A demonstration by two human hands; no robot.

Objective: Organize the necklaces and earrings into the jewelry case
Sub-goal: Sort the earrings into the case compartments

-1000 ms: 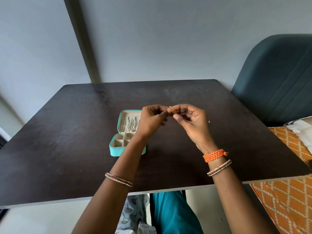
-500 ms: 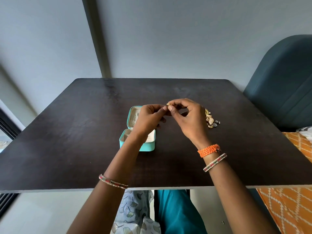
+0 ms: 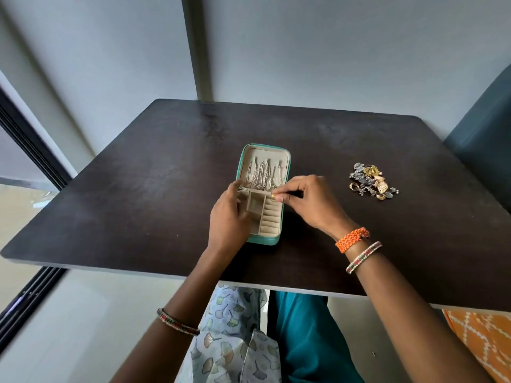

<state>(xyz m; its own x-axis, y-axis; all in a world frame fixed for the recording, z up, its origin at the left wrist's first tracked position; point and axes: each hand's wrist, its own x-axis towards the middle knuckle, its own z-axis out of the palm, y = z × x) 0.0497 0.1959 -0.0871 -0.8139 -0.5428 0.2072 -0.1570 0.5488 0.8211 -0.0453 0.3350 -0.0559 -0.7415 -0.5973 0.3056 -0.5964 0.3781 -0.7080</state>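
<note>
A teal jewelry case (image 3: 284,167) lies open in the middle of the dark table (image 3: 138,194). Several silver necklaces (image 3: 262,175) hang inside its lid, and beige compartments and ring rolls fill its base. My right hand (image 3: 307,203) pinches a small gold earring (image 3: 273,195) over the top of the ring rolls. My left hand (image 3: 229,217) rests on the case's left side, fingers curled around its edge. A heap of silver and gold earrings (image 3: 373,181) lies on the table to the right of the case.
A dark blue chair back (image 3: 486,139) stands at the table's right edge. An orange patterned cushion (image 3: 481,338) sits at the lower right. A sliding door frame (image 3: 30,150) runs along the left. My lap is under the table's near edge.
Both hands came down from in front of me to the case. My right hand now holds the gold earring over the ring rolls, and my left hand has gone to the case's side.
</note>
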